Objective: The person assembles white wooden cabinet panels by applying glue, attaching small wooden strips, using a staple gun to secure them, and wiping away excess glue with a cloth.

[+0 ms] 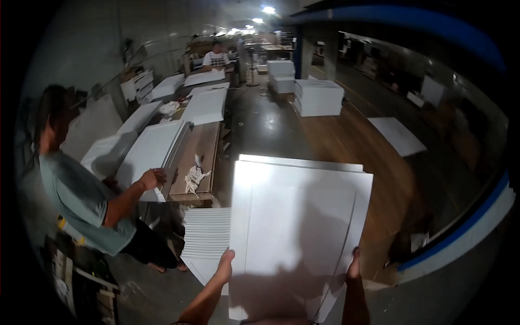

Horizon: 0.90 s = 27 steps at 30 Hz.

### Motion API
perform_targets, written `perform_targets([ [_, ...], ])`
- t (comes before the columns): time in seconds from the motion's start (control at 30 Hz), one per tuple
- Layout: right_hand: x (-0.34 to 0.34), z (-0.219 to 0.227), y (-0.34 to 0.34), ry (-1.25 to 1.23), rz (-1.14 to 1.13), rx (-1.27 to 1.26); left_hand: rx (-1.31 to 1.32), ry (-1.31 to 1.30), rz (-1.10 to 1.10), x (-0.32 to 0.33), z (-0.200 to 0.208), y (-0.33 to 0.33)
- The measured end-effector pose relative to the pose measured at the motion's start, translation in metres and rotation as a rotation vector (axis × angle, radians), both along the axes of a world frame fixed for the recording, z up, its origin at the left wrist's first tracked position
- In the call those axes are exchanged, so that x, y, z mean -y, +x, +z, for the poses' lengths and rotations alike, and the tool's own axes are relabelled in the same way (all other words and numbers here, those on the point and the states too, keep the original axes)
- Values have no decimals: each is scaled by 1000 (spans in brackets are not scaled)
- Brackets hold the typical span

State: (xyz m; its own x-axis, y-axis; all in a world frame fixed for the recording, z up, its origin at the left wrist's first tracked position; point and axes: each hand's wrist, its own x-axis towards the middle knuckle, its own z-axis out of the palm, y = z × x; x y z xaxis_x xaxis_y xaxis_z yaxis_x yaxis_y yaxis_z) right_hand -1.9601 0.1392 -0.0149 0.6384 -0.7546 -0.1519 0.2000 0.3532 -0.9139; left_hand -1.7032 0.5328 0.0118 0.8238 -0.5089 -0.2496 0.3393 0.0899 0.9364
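Note:
Upright in front of me are white cabinet door panels (271,227), at least two, one behind the other. The front one has a raised border around a recessed middle, and a dark shadow falls across it. My left hand (225,266) grips the left edge with the thumb on the face. On the opposite edge, my right hand (353,265) holds on at about the same height. Most of the fingers of both hands are hidden behind the panels. Just left of my load stands a stack of white panels (206,233), partly covered by it.
At left, a person in a grey-green shirt (86,195) leans over a workbench (197,151), touching a white panel (149,154). A crumpled cloth (195,179) lies there. Another person (215,58) works farther back. Panel stacks (318,98) stand on a brown board surface (346,146) at right.

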Motion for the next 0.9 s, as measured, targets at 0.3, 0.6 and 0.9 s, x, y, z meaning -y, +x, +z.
perform_targets([
  [0.3, 164, -16, 141, -241, 35, 261, 244, -23, -48, 177, -5, 148],
  [0.6, 318, 8, 292, -157, -319, 459, 277, -179, -263, 337, 93, 340],
  [0.9, 527, 24, 536, -245, -273, 357, 539, -351, -246, 543, 94, 587],
])
